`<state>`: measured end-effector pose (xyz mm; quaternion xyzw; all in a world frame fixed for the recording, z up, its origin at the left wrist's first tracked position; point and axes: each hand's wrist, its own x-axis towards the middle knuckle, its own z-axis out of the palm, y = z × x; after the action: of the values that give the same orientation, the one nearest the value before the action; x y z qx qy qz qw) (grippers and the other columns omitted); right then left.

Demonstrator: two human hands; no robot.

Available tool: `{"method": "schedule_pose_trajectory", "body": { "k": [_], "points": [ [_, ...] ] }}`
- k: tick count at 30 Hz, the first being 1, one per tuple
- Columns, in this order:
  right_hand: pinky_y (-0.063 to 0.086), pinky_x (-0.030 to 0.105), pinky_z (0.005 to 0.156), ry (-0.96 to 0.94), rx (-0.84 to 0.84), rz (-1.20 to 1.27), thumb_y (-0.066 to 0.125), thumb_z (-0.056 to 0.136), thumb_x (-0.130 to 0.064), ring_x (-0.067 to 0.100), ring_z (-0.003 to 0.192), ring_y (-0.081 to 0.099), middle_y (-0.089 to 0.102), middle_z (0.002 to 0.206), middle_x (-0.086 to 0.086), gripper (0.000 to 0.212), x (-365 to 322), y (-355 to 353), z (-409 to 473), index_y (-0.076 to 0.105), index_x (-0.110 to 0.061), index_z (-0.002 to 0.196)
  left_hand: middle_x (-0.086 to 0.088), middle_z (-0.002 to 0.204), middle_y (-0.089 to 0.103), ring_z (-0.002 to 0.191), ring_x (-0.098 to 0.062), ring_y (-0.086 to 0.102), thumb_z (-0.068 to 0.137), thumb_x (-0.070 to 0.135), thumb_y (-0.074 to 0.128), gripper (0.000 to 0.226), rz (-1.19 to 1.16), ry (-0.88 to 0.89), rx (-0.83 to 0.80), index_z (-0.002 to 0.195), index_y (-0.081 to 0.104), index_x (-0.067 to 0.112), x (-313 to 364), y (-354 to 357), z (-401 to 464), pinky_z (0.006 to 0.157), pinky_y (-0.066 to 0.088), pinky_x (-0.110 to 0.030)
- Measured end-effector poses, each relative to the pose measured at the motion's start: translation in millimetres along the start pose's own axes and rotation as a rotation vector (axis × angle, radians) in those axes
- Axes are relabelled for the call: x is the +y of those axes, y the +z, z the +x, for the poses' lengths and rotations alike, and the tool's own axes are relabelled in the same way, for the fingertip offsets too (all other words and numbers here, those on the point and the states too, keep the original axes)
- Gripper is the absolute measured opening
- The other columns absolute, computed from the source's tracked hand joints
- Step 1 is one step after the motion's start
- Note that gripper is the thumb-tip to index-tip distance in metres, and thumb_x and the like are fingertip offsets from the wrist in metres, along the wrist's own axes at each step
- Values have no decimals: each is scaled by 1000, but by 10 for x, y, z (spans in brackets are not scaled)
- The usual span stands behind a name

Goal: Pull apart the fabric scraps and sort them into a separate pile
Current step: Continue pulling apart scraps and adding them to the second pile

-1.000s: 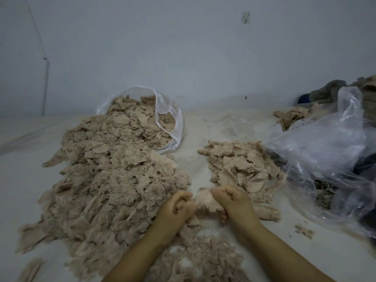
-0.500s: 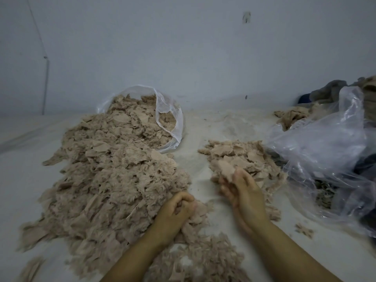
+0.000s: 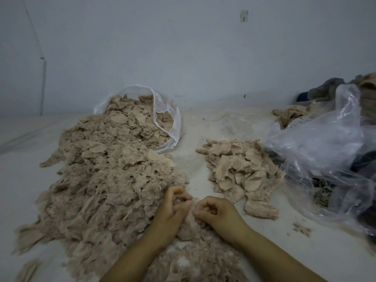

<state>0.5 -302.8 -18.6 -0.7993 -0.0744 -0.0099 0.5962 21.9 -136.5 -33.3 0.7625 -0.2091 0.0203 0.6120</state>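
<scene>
Head view shows two hands meeting over one clump of fabric scraps [image 3: 188, 222]: the left hand [image 3: 169, 212] and right hand [image 3: 216, 212] both curl their fingers and pinch it (knuckles nearly touching). Two piles lie on the white surface [image 3: 203, 127]: a large pile [image 3: 105, 176] on the left, a smaller sorted pile [image 3: 240, 169] on the right. Two clear plastic bags show, one [image 3: 164, 119] behind the large pile, another [image 3: 325, 151] far right.

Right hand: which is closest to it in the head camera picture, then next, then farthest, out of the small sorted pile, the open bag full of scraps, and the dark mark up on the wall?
From the right hand:
1. Small sorted pile, just beyond it, slightly right.
2. Open bag of scraps, farther back on the left.
3. Dark wall mark, high on the wall.
</scene>
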Motion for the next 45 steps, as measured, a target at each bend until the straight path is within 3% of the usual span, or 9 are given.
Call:
{"method": "schedule_pose_trajectory", "body": {
  "k": [7, 11, 21, 25, 30, 34, 37, 41, 45],
  "points": [
    [42, 25, 47, 62, 180, 380, 59, 92, -15, 18, 52, 50, 56, 53, 4, 23, -6, -119, 47, 57, -10, 69, -4, 78, 60, 73, -9, 54, 95, 17, 53, 21, 167, 19, -50, 78, 62, 25, -3, -3, 21, 68, 42, -23],
    [40, 22, 49, 83, 80, 315, 61, 80, -53, 15, 50, 52, 58, 55, 9, 58, -33, -166, 39, 47, -14, 39, 2, 77, 61, 74, -10, 56, 96, 19, 49, 20, 77, 19, -11, 82, 62, 20, 7, -19, 27, 69, 45, -26],
    [44, 29, 60, -119, 91, 244, 73, 81, -17, 19, 64, 52, 56, 65, 2, 16, 2, -46, 27, 59, -11, 73, 25, 93, 64, 82, 6, 61, 91, 30, 57, 13, 110, 10, -100, 99, 61, 40, 92, 4, -18, 69, 46, -9],
    [39, 25, 51, -61, 168, 424, 70, 79, -17, 20, 56, 46, 53, 59, 4, 18, -28, -126, 36, 56, -10, 71, 9, 60, 53, 54, -6, 48, 94, 20, 55, 17, 114, 82, 26, 79, 62, 16, 110, 29, -35, 56, 39, -24],
    [37, 21, 43, 46, -41, 434, 69, 81, -23, 14, 48, 49, 55, 60, 5, 16, -30, -131, -10, 55, -14, 83, -10, 70, 61, 64, -20, 57, 89, 21, 58, 23, -218, 67, 127, 88, 59, -2, 198, 14, -22, 60, 48, -26],
    [46, 23, 62, -75, 42, 169, 65, 79, -59, 14, 68, 55, 60, 78, 6, 30, -77, -120, -25, 66, -31, 91, -2, 51, 55, 45, -13, 49, 89, 14, 53, 16, -277, -12, 67, 97, 61, 2, 186, 34, -35, 48, 43, -25],
    [51, 28, 78, -83, -17, 105, 73, 77, -46, 15, 86, 60, 64, 99, -3, 33, -105, -119, -34, 65, -31, 106, 3, 44, 47, 37, -8, 37, 80, 28, 59, 24, -239, 10, 18, 88, 67, 8, 224, 60, -61, 39, 32, -19],
    [41, 16, 47, -41, -50, 274, 67, 85, -7, 7, 49, 50, 59, 57, -2, 8, -101, -55, -30, 62, -8, 78, 5, 44, 49, 37, -3, 40, 87, 13, 58, 15, -237, -9, 166, 75, 66, 10, 241, 72, -37, 38, 33, -14],
    [30, 17, 35, 33, -92, 471, 70, 76, -19, 8, 38, 40, 49, 49, 0, 21, -133, -54, -38, 52, -9, 78, 3, 42, 45, 31, -5, 36, 90, 10, 54, 15, -346, -74, 232, 78, 62, 3, 267, 83, -25, 33, 31, -13]
  ]
}}
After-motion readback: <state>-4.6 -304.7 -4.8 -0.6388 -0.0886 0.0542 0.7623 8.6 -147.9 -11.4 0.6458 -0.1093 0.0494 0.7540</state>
